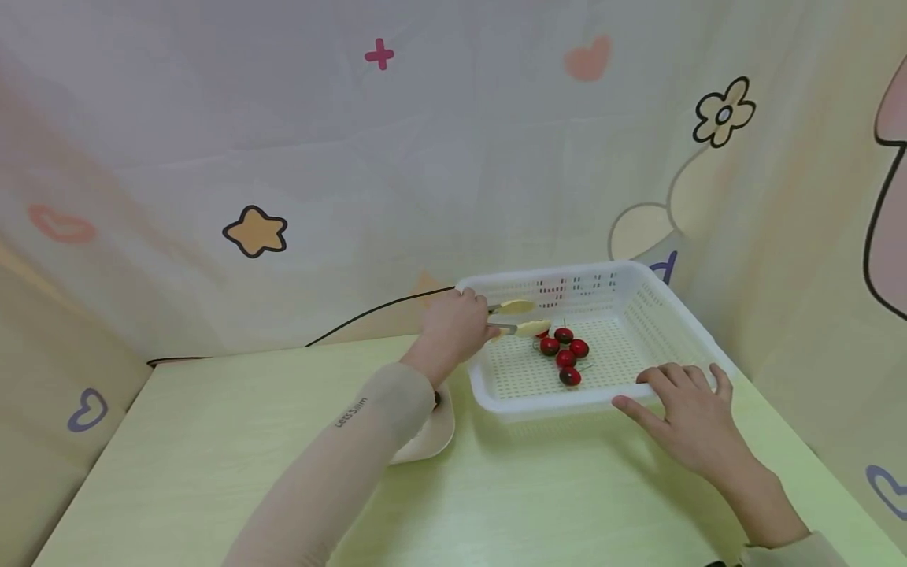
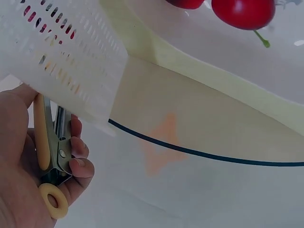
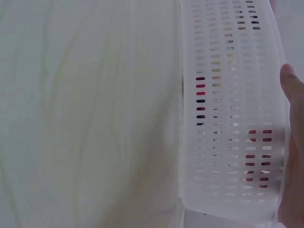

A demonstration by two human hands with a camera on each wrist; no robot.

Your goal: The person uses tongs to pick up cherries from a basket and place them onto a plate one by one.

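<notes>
My left hand (image 1: 457, 324) grips a pair of tongs (image 2: 53, 142) over the left rim of a white plastic basket (image 1: 553, 405). The tongs' two cream tips stand apart inside the basket, the nearer one beside several dark red cherries (image 1: 565, 358) on its slatted floor. At the basket's front right, my right hand (image 1: 690, 417) holds the rim, thumb on the near side and fingers over the edge. In the right wrist view those fingers are hidden behind the basket wall. Under my left forearm lies a white plate (image 1: 432, 441), mostly hidden, with cherries (image 2: 243, 12) on it.
The basket stands on a pale yellow-green table (image 1: 198, 441), towards its back right. A patterned curtain (image 1: 340, 173) hangs behind the table and along both sides. The curtain's fold lies close behind the basket.
</notes>
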